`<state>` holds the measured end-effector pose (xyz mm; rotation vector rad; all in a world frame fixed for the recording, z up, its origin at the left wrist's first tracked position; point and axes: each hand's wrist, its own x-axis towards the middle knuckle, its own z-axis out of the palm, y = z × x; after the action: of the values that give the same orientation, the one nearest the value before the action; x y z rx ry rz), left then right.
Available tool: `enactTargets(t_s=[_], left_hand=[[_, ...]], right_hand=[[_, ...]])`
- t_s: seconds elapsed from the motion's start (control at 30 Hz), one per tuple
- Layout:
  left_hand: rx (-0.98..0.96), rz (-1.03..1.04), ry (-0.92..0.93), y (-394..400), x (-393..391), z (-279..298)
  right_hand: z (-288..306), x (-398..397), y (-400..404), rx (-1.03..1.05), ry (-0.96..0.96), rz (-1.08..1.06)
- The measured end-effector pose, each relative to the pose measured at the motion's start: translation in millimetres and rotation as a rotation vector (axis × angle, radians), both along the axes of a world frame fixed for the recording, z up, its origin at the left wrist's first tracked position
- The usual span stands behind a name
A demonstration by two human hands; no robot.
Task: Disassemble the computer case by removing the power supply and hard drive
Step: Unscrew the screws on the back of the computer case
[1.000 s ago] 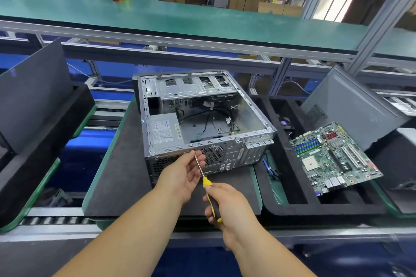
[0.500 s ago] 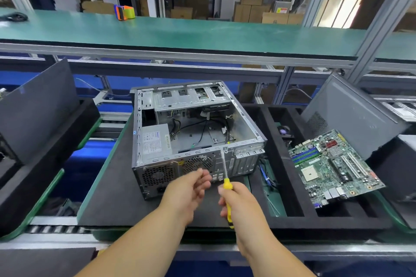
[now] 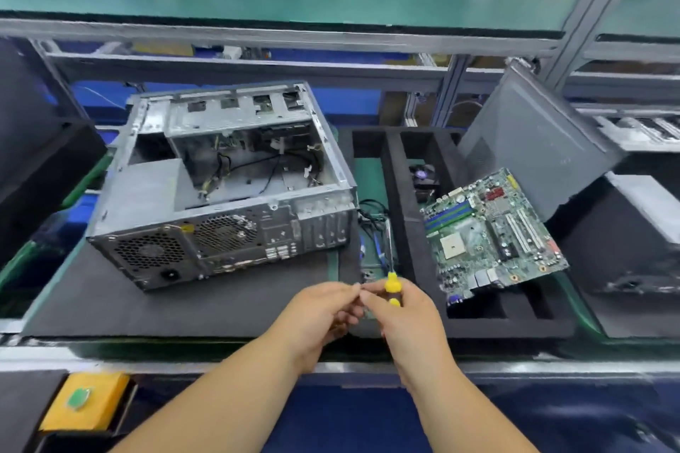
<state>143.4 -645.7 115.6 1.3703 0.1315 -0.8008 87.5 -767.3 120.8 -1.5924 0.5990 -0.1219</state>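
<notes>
Right hand (image 3: 404,309) grips the yellow-handled screwdriver (image 3: 392,285), shaft pointing away; left hand (image 3: 323,305) meets it fingertip to fingertip, pinching something too small to tell.

Up and left of the grip sits the open computer case (image 3: 220,195), its power supply (image 3: 147,191) still seated in the near-left corner. The hard drive is not discernible. Right of the grip lies a motherboard (image 3: 489,232), already out, on the black foam tray (image 3: 404,173). Most of the task appears left.

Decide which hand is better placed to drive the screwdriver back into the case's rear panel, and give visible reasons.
Right. The right hand already grips the screwdriver; the left hand only meets its fingertips, free to steady the computer case.
</notes>
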Motion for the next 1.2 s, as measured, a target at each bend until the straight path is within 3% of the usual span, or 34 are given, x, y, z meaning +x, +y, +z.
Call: enactTargets(t_s=[0.13, 0.23, 0.47, 0.93, 1.1, 1.2], left_hand=[[0.025, 0.023, -0.095, -18.1, 3.5, 11.4], [0.122, 0.078, -0.209, -13.6, 11.4, 19.7], [0.208, 0.169, -0.241, 1.0, 16.6, 14.0], [0.285, 0.201, -0.236, 13.9, 14.8, 15.8], [0.282, 0.178, -0.231, 26.7, 13.4, 18.1], [0.336, 0.129, -0.328, 37.6, 17.1, 22.7]], right_hand=[[17.7, 3.6, -34.9, -0.408, -0.243, -0.057], [27.5, 16.6, -53.6, -0.485, -0.399, -0.122], [-21.2, 40.7, -70.8, -0.387, 0.078, 0.119], [-24.3, 43.1, -24.2, -0.173, 0.011, 0.194], [-30.2, 39.5, -1.0, -0.235, 0.07, 0.279], [-32.3, 38.9, 13.1, -0.228, 0.097, 0.299]])
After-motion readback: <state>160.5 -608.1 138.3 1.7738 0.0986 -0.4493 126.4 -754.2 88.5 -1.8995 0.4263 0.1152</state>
